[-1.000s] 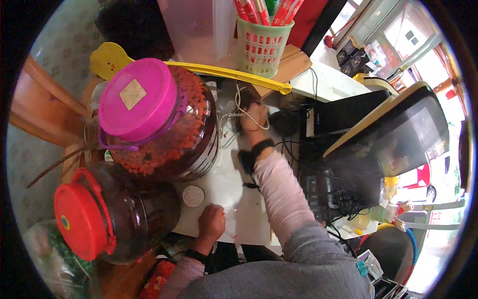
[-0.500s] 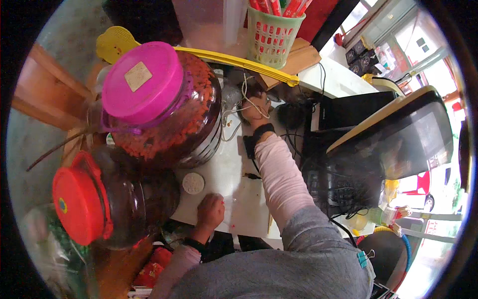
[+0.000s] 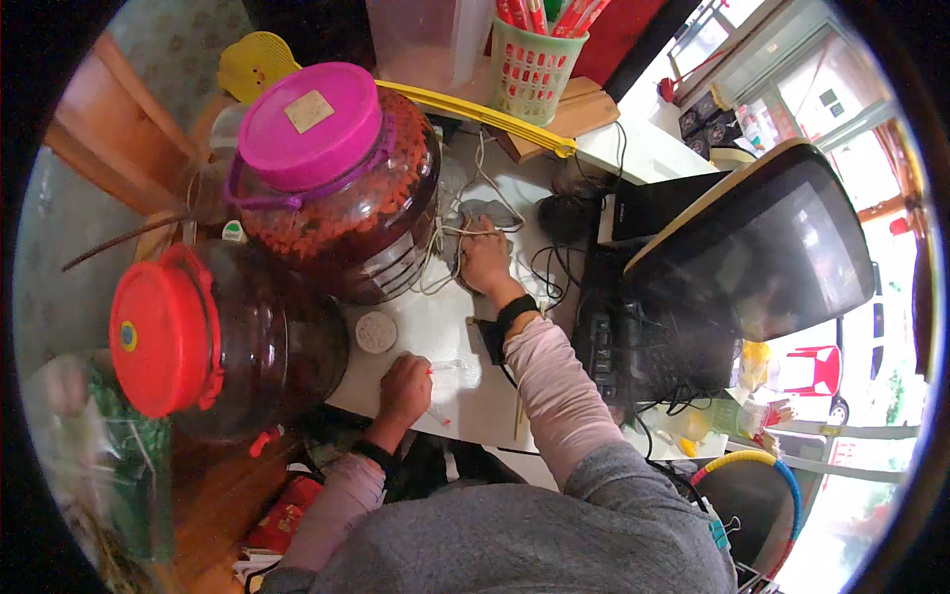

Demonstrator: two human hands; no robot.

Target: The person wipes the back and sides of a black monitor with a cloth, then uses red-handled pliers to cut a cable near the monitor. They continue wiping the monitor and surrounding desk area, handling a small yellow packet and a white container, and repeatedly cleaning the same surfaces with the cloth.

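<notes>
My right hand (image 3: 486,261) reaches over the white table with its fingers curled on a crumpled grey cloth (image 3: 490,212). A thin white cord (image 3: 461,232) loops around the cloth and past the fingers. Nearer the table's front edge, my left hand (image 3: 405,388) is closed in a loose fist. A speck of red shows at its fingers, too small to name. Just beyond that fist lies a round, pale, speckled lid or disc (image 3: 375,332). Black bands circle both wrists.
To the left stand two big dark glass jars, one with a magenta lid (image 3: 309,127), one with a red lid (image 3: 163,339). A yellow fly swatter (image 3: 475,111) lies behind, near a green basket (image 3: 534,74). Black cables (image 3: 554,272) and a monitor-like device (image 3: 767,243) occupy the right.
My right hand has come back toward me and slightly left, and the grey cloth now shows at its fingers. My left hand stays closed near the table's front. The whole view has shifted a little.
</notes>
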